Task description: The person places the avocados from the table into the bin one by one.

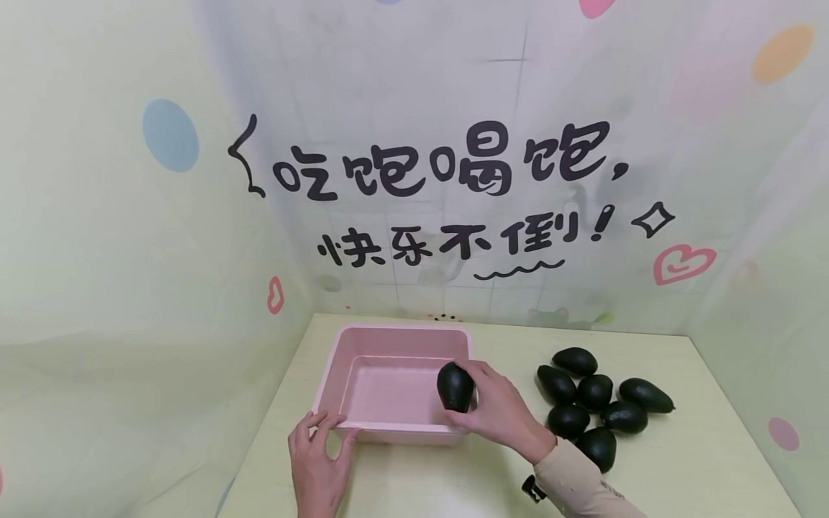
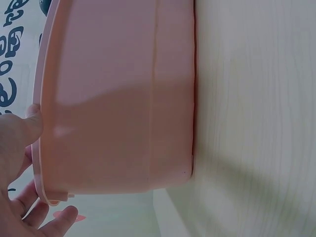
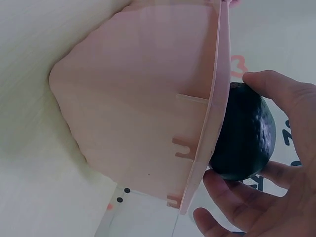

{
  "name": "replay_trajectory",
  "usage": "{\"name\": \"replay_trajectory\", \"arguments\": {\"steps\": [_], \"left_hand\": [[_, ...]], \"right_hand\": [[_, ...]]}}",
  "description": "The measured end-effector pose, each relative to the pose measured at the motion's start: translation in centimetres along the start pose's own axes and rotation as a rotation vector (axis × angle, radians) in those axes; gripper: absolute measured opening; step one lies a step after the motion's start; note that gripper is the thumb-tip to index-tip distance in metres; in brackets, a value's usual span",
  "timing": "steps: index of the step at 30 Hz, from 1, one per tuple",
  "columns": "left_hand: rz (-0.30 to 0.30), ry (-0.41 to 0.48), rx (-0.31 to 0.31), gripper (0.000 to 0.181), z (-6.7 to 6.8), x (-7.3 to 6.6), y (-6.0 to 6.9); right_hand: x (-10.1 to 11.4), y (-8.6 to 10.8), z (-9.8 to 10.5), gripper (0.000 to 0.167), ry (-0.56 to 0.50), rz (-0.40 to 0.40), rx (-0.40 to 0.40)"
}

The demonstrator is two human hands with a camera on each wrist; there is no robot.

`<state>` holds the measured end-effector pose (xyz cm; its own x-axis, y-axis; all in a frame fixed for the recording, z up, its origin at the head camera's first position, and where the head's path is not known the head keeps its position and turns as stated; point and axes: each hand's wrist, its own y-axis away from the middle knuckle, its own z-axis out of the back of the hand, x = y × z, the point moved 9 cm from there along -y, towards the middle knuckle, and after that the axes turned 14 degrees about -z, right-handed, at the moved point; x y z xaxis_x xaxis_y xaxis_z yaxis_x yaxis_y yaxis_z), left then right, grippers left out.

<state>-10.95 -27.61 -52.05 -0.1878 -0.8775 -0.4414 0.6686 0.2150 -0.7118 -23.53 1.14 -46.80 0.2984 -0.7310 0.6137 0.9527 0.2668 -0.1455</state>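
A pink bin (image 1: pixel 401 435) stands on the table, its inside bare where it shows. My right hand (image 1: pixel 499 410) pinches a dark avocado (image 1: pixel 455 387) between thumb and fingers, over the bin's front right corner. In the right wrist view the avocado (image 3: pixel 245 132) is held at the rim, thumb on one side and fingers on the other. My left hand (image 1: pixel 319 460) rests on the bin's front left corner; in the left wrist view its thumb lies on the rim (image 2: pixel 38 84) and its fingers spread past the corner.
Several dark avocados (image 1: pixel 594 392) lie in a group on the table (image 1: pixel 686 460) to the right of the bin. A small black object (image 1: pixel 534 489) is beside the right sleeve. Behind the table hangs a printed backdrop (image 1: pixel 414 86).
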Motion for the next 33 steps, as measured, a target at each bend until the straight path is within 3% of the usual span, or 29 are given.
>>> {"name": "replay_trajectory", "arguments": {"steps": [19, 26, 33], "left_hand": [[0.002, -0.005, -0.003, 0.035, 0.0, 0.2, -0.2], [-0.001, 0.004, -0.007, 0.036, 0.0, 0.1, -0.1], [-0.014, -0.001, -0.016, 0.036, 0.1, -0.1, 0.0]], "right_hand": [[1.6, -1.0, 0.8, 0.080, 0.122, 0.110, 0.050], [1.9, -1.4, 0.2, 0.079, 0.122, 0.124, 0.119], [2.1, -1.7, -0.6, 0.078, 0.144, 0.146, 0.129]]}}
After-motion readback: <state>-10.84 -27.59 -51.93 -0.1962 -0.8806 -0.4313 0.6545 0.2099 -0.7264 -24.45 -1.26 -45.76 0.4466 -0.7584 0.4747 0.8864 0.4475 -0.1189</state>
